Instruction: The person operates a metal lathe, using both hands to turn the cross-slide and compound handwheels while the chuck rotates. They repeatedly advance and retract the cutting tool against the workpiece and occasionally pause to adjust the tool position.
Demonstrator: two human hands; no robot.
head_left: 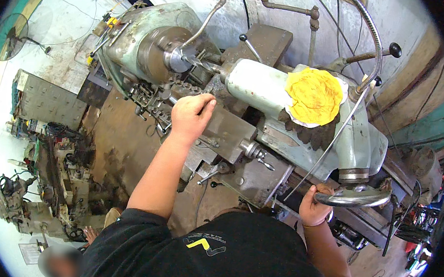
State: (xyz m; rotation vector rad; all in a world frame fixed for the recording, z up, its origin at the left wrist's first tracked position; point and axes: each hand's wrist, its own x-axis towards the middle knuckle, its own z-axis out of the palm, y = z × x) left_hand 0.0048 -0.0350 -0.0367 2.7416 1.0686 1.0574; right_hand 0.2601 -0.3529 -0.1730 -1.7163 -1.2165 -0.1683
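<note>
I look down on a pale green metal lathe. Its chuck sits at the upper left, with a drill bit running from the tailstock toward it. My left hand lies on the grey carriage block, fingers curled over its top edge near the tool post. My right hand grips the rim of the shiny tailstock handwheel at the lathe's right end. A yellow cloth and dark work gloves rest on the tailstock body.
A flexible metal hose arcs over the tailstock. Levers with black knobs stick out at the upper right. A fan stands at the far left, machine parts clutter the floor at lower left. Another person's blurred head shows at the bottom left.
</note>
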